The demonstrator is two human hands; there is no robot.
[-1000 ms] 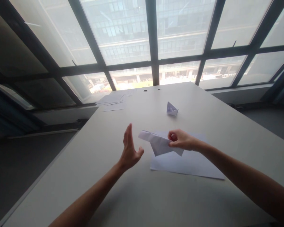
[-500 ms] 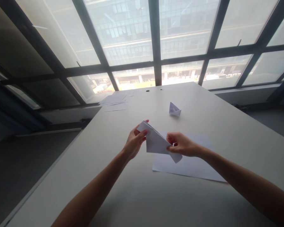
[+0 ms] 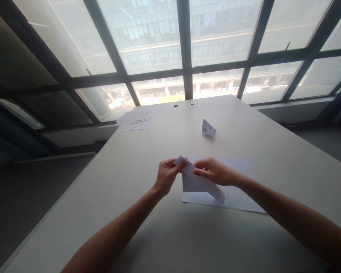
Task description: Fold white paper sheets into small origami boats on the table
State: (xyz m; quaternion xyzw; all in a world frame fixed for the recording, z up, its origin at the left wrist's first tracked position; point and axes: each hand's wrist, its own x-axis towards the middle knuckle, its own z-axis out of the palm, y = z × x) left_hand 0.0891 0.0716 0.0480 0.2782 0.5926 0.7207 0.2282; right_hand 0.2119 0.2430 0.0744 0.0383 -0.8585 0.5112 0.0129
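A folded white paper (image 3: 197, 182) is held between both hands above the table, its lower right flap hanging loose. My left hand (image 3: 167, 174) pinches its upper left corner, thumb on the near face. My right hand (image 3: 213, 171) grips the upper right edge with thumb and fingers; some fingertips are hidden behind the paper. Beneath the folded piece, a flat white sheet (image 3: 235, 197) lies on the table, partly covered by my right hand and forearm.
On the white table (image 3: 147, 235), a small folded paper boat (image 3: 208, 129) stands beyond my hands. Several loose sheets (image 3: 136, 120) lie at the far left. Two small dark holes (image 3: 175, 106) mark the far edge, with large windows (image 3: 156, 38) behind.
The folded paper has come slightly lower and toward the right. My right hand has slid up its edge toward my left hand, and the right flap now hangs more freely.
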